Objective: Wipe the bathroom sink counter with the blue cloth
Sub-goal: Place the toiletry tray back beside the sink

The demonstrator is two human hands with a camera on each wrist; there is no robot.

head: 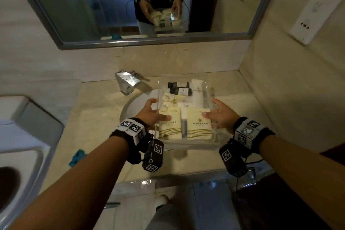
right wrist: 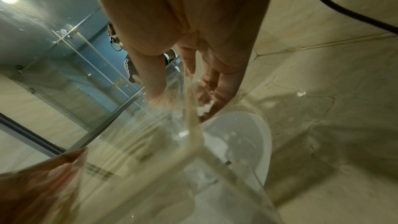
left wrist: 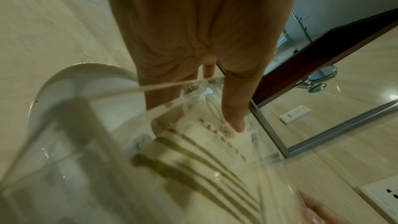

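Observation:
The blue cloth (head: pixel 77 157) lies crumpled on the beige counter (head: pixel 99 110), left of the sink and near the front edge. Both hands hold a clear acrylic tray (head: pixel 190 145) of toiletry packets and small bottles just above the white sink basin (head: pixel 134 104). My left hand (head: pixel 155 111) grips the tray's left wall with its thumb inside. My right hand (head: pixel 214 112) grips the right wall the same way. In the wrist views the left hand (left wrist: pixel 193 40) and right hand (right wrist: pixel 183 23) clasp the tray (left wrist: pixel 107 168) (right wrist: pixel 193 168) over the basin (left wrist: pixel 86 74) (right wrist: pixel 243 135).
A chrome faucet (head: pixel 127 82) stands behind the basin. A mirror (head: pixel 93 5) hangs above the backsplash. The right wall, close to the counter, carries a socket plate (head: pixel 315 15). A white toilet (head: pixel 18 136) sits to the left of the counter.

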